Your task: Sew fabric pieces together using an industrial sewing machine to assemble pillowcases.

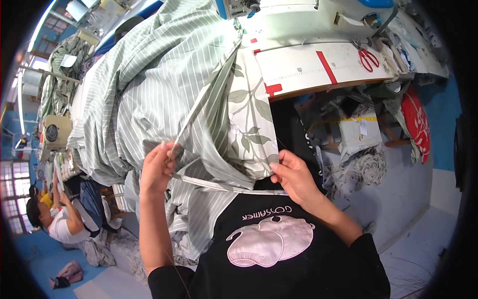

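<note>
A large pale green striped cloth (154,94) lies heaped over the left of the table and hangs down toward my lap. My left hand (158,167) is closed in a pinch on a narrow folded edge of it. Beside it, a white cloth with a green leaf print (251,127) runs from under the sewing machine head (239,9) toward me. Thumb and fingers of my right hand (295,177) pinch its near right edge. Between my hands, the striped cloth's pale edge strip (214,184) sags in a curve. The stitching spot is washed out by bright light.
Red-handled scissors (368,59) lie on the white table (294,72), right of a red tape strip. Below hang a red printed cloth (417,124) and bundled fabric (366,167). At far left, another person (62,219) works near a second machine (56,132).
</note>
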Action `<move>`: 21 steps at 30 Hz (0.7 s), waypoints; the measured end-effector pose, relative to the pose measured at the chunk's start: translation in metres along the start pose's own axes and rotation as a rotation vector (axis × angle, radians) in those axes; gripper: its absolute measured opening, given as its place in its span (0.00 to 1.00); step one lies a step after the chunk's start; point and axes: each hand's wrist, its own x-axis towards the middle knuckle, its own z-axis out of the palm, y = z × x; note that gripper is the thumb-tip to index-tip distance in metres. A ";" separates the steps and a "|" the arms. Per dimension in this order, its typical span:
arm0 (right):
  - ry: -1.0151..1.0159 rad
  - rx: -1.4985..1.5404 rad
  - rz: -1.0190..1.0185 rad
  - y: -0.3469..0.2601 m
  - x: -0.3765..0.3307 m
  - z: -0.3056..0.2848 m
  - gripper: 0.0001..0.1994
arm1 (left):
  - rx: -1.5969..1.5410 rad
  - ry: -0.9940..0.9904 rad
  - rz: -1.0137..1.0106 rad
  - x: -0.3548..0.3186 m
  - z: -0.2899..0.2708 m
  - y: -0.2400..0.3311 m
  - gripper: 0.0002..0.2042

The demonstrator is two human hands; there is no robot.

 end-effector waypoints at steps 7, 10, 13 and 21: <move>-0.072 -0.081 -0.007 0.011 -0.007 -0.018 0.02 | 0.136 0.009 0.124 -0.062 0.026 0.043 0.05; -0.060 -0.171 -0.023 0.013 -0.012 -0.018 0.03 | 0.704 0.058 0.428 -0.105 0.088 0.075 0.03; -0.047 -0.262 -0.045 0.013 -0.019 -0.020 0.05 | 1.176 -0.301 0.846 -0.110 0.144 0.074 0.07; -0.041 -0.607 -0.204 0.008 -0.035 -0.028 0.06 | 1.442 -0.636 0.942 -0.067 0.199 -0.004 0.07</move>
